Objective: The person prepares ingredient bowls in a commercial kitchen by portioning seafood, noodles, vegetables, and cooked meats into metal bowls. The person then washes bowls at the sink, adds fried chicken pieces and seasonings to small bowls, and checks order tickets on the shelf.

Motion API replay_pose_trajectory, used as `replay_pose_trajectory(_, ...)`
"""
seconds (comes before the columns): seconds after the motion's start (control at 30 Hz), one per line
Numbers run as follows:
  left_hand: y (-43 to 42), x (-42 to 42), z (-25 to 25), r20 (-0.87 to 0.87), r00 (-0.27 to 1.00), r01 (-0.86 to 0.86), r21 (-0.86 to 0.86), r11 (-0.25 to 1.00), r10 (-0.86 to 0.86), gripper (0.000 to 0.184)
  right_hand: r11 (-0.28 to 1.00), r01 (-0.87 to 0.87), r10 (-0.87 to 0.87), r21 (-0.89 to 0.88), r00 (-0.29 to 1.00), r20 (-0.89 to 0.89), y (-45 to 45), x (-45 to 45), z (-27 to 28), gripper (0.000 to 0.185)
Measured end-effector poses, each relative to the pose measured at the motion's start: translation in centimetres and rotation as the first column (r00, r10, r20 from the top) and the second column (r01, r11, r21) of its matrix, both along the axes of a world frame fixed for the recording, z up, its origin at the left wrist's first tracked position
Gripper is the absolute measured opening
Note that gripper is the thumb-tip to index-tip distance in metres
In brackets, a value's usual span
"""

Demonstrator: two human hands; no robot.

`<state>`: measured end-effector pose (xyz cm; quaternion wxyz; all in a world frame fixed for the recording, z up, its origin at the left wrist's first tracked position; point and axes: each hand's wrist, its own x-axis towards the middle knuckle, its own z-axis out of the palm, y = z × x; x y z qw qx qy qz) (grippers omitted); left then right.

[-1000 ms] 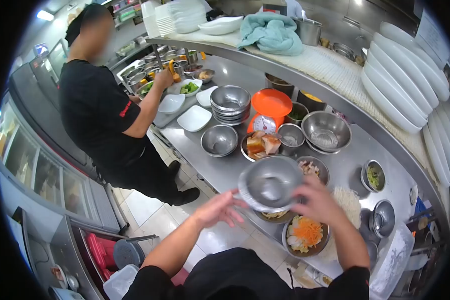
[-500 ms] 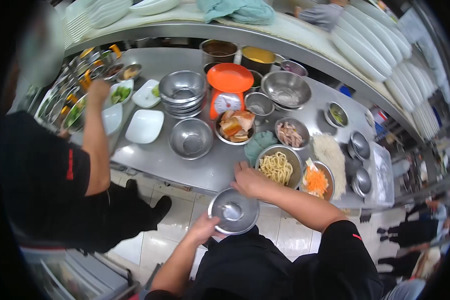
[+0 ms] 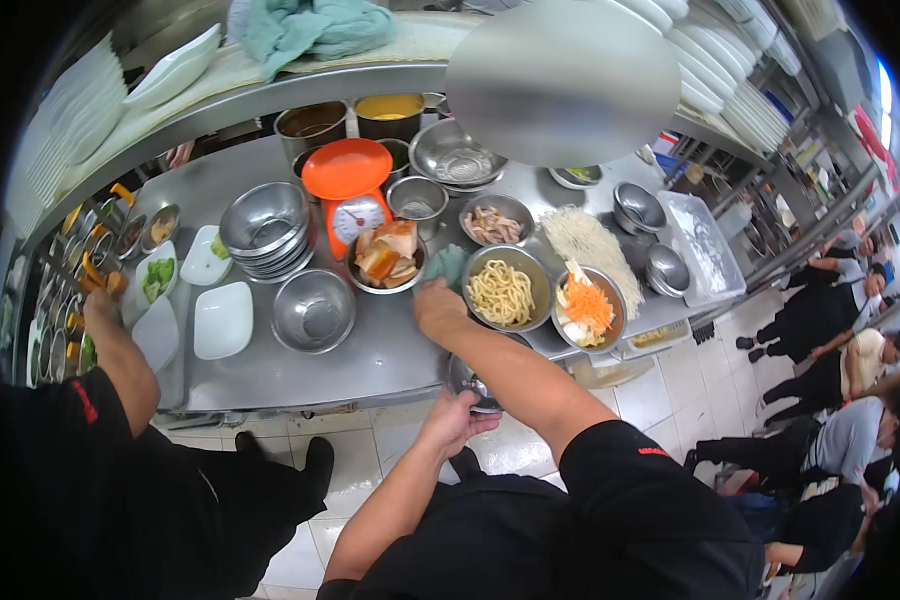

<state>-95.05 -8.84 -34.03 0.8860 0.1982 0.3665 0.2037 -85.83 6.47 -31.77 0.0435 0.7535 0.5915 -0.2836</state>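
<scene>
In the head view, we hold a metal bowl (image 3: 462, 374) in our left hand (image 3: 452, 422), partly hidden by our right forearm (image 3: 526, 372) — our right hand (image 3: 438, 306) is at the teal cloth (image 3: 448, 264), gripping or not we cannot tell, noodles (image 3: 501, 293) just right of it

your bench (image 3: 395, 345) is shiny metal. toward its left you have a white dish (image 3: 223, 322), a stack of steel bowls (image 3: 267, 258) and a single steel bowl (image 3: 313, 311). near the middle stand the orange scale (image 3: 356, 215), a bowl of meat chunks (image 3: 389, 291) and, just beside it, a green cloth (image 3: 447, 265). to your right sit a noodle bowl (image 3: 541, 290), a carrot bowl (image 3: 619, 297), a loose heap of pale strands (image 3: 592, 247) and, at the end, a whitish tray (image 3: 719, 296).
</scene>
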Motion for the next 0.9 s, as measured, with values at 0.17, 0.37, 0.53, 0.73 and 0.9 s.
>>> replay_pose_trajectory(0.17,-0.2,0.9,0.9,-0.078,0.997,-0.021,-0.002,1.000,0.021,0.059,0.900,-0.407,0.434,-0.158,0.873,0.223,-4.0,-1.9,3.1,0.053)
replay_pose_trajectory(0.37,-2.9,-5.9,-0.4,-0.173,0.985,0.007,0.004,1.000,-0.006,0.048,0.884,-0.335,0.292,0.326,0.940,0.174,-6.0,0.1,-2.0,0.063)
replay_pose_trajectory(0.53,-7.8,-16.3,0.0,-0.405,0.880,-0.278,-0.015,0.960,0.249,0.056,0.869,-0.379,0.382,0.317,0.923,0.056,-7.2,0.4,-0.2,0.058)
replay_pose_trajectory(0.73,-9.2,-18.9,-1.3,-0.471,0.718,-0.494,0.173,0.852,0.512,0.053,0.742,-0.480,0.514,0.467,0.855,0.062,-6.5,-1.0,-2.9,0.053)
replay_pose_trajectory(0.9,-9.2,-17.6,1.4,-0.465,0.747,-0.446,0.177,0.877,0.474,0.052,0.263,-0.650,0.961,0.713,0.243,-0.133,-11.4,-4.6,1.1,0.050)
